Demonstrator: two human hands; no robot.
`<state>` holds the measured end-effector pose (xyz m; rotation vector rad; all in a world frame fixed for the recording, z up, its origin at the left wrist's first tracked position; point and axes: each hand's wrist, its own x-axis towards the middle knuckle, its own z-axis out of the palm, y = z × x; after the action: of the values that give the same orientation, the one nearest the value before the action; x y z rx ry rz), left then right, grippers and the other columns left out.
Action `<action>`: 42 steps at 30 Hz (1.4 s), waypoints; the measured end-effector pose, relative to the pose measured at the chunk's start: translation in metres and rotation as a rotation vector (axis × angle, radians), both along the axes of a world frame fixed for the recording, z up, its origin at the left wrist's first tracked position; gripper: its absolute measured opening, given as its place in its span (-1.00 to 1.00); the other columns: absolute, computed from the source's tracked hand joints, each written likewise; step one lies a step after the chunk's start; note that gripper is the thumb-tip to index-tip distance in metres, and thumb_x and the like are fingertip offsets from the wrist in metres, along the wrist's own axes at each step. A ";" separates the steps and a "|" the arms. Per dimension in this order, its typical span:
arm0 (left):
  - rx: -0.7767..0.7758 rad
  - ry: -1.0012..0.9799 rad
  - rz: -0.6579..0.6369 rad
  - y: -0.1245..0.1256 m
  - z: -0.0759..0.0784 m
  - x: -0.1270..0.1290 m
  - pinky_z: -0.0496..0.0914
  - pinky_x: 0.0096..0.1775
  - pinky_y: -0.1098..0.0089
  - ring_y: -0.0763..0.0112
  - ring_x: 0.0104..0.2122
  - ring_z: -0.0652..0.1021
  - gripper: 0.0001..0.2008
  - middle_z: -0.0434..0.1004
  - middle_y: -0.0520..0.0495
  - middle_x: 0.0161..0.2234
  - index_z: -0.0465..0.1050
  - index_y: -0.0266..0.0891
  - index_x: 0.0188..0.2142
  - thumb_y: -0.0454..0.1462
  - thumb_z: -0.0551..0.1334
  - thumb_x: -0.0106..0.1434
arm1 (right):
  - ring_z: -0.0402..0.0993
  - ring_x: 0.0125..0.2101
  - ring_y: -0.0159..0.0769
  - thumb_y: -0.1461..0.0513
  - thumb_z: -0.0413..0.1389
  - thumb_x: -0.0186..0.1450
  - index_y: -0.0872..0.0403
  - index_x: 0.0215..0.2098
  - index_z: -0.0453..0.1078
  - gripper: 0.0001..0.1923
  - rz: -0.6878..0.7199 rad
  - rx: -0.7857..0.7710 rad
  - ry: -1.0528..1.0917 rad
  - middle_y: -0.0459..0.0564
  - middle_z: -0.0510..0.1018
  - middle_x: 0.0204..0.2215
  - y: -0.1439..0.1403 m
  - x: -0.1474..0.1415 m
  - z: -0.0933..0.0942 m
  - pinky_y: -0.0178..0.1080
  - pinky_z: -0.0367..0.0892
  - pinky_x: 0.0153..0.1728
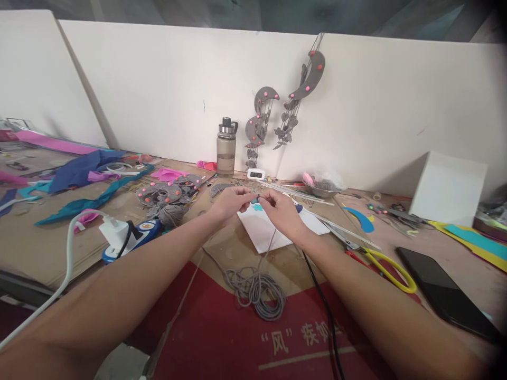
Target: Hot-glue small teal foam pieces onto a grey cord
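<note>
My left hand (233, 203) and my right hand (284, 212) meet over a white sheet (263, 237), thumbs and forefingers pinched close together. Between the fingertips is a small dark, greenish bit, too small to name. A grey cord (261, 290) lies loosely coiled on the cardboard in front, and one strand runs up into my right hand. Just below the fingertips, a turquoise flower-shaped cutout (257, 207) rests on the sheet. Beyond my right hand, the blue tip of a tool (299, 208) shows, partly hidden.
Right of my forearm lie yellow-handled scissors (390, 269) and a black phone (443, 290). A bottle (226, 150) and a small digital clock (255, 174) stand by the wall. A power strip (132, 240) sits left; a black cable (322, 301) crosses the cardboard.
</note>
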<state>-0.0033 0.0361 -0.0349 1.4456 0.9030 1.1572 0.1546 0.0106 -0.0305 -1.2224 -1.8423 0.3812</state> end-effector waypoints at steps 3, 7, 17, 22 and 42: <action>-0.050 -0.055 0.025 0.001 -0.001 0.000 0.19 -0.53 0.49 0.60 -0.64 0.33 -0.83 0.40 0.03 -0.61 0.38 -0.29 -0.51 -0.24 0.29 0.10 | 0.26 -0.49 -0.36 0.16 0.01 0.23 0.04 -0.35 0.28 -0.89 0.014 -0.021 0.058 -0.16 0.34 -0.54 0.002 0.000 -0.004 -0.28 0.15 -0.42; -0.096 -0.120 0.032 -0.002 -0.001 0.003 0.31 -0.46 0.47 0.54 -0.56 0.46 -0.85 0.47 -0.02 -0.56 0.39 -0.32 -0.45 -0.28 0.32 0.09 | 0.28 -0.47 -0.34 0.17 -0.01 0.24 0.04 -0.28 0.26 -0.88 0.010 0.009 0.109 -0.15 0.36 -0.51 0.004 0.001 -0.008 -0.26 0.18 -0.38; -0.111 -0.152 -0.087 -0.005 -0.002 0.004 0.46 -0.33 0.39 0.47 -0.47 0.56 -0.79 0.54 -0.08 -0.43 0.46 -0.37 -0.33 -0.35 0.36 0.00 | 0.29 -0.48 -0.37 0.20 0.01 0.20 0.04 -0.38 0.29 -0.92 -0.050 0.019 0.094 -0.13 0.41 -0.50 0.006 0.001 -0.010 -0.28 0.19 -0.39; -0.087 -0.095 -0.040 -0.008 0.000 0.006 0.46 -0.36 0.37 0.44 -0.48 0.56 -0.81 0.53 -0.09 -0.47 0.45 -0.36 -0.38 -0.29 0.35 0.02 | 0.28 -0.50 -0.37 0.24 0.01 0.19 0.04 -0.40 0.29 -0.95 -0.054 0.078 0.039 -0.14 0.39 -0.52 0.002 -0.002 -0.009 -0.29 0.17 -0.41; -0.103 -0.144 0.123 -0.004 -0.009 0.010 0.11 -0.59 0.48 0.59 -0.66 0.30 -0.88 0.33 0.04 -0.65 0.41 -0.27 -0.55 -0.27 0.30 -0.02 | 0.27 -0.48 -0.37 0.14 0.03 0.21 0.04 -0.48 0.27 -0.83 -0.096 -0.007 0.191 -0.14 0.39 -0.53 -0.003 -0.007 -0.009 -0.29 0.17 -0.39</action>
<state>0.0065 0.0323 -0.0434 1.2219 0.9470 1.2701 0.1475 0.0074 -0.0392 -1.2307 -1.6152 0.4350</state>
